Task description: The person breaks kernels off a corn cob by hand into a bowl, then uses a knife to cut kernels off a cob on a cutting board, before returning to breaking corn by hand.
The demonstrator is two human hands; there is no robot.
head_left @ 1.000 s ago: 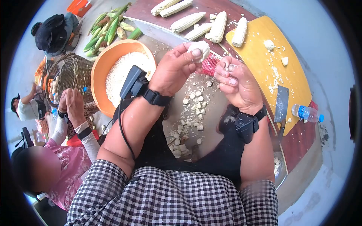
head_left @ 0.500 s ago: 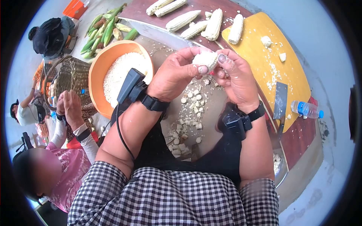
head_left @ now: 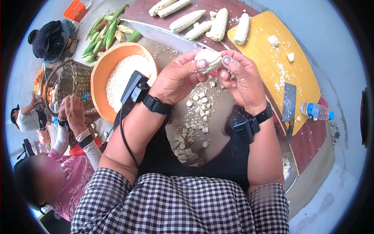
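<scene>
Between my hands is a short piece of white corn cob (head_left: 212, 61), its rows of kernels facing up. My left hand (head_left: 180, 76) is closed around its left end, with the thumb pressed on top. My right hand (head_left: 243, 80) has its thumb and fingers pinched at the piece's right end; a few loose kernels show by those fingers. Below, cut cob pieces (head_left: 202, 105) and crumbs are scattered on the floor. An orange basin (head_left: 102, 84) of loose white kernels (head_left: 128, 76) stands to the left of my left hand.
A yellow cutting board (head_left: 304, 70) on the dark red table holds a cleaver (head_left: 289, 103) and cob chunks. Whole peeled corn cobs (head_left: 218, 25) lie behind, a water bottle (head_left: 315, 111) at right. Husked corn (head_left: 105, 33), a wicker basket (head_left: 74, 80) and a co-worker (head_left: 72, 179) are left.
The cob piece has turned in my fingers, so more of its kernel rows show. My left thumb has shifted slightly left and up; my right fingers stay close against the piece.
</scene>
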